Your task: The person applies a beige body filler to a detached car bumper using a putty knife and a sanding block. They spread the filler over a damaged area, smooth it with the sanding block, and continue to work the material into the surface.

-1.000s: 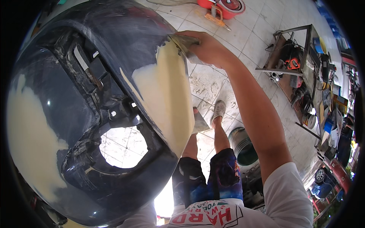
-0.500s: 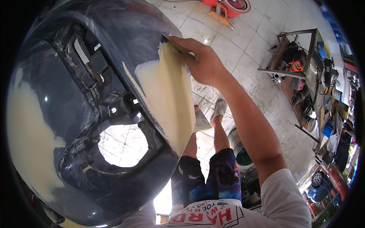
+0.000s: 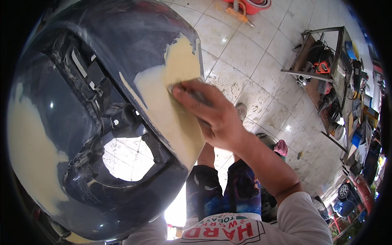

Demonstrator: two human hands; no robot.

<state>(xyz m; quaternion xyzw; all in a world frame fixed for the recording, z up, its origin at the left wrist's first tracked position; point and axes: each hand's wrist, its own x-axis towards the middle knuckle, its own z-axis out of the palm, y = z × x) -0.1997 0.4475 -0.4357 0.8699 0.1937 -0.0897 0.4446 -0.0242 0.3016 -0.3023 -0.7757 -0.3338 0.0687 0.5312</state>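
Note:
My right hand [image 3: 204,110] is closed on a thin metal putty knife [image 3: 196,94], its blade against the cream filler patch [image 3: 163,114] along the right edge of a large dark car bumper [image 3: 102,208]. The bumper fills the left half of the view, with a round opening and slotted black recesses. A second pale filler area [image 3: 34,147] covers its left side. My left hand is out of sight, hidden by the bumper and my right arm.
A tiled floor [image 3: 261,57] lies below. A metal rack [image 3: 312,30] of tools and cluttered items stands at right. A red tub [image 3: 259,6] and orange tool [image 3: 239,14] lie at top. A dark bucket [image 3: 267,145] with a pink cloth [image 3: 280,147] is by my legs.
My right hand and putty knife moved down from the top of the right filler patch to its middle. The metal plate and fingertips seen under the edge earlier are now hidden.

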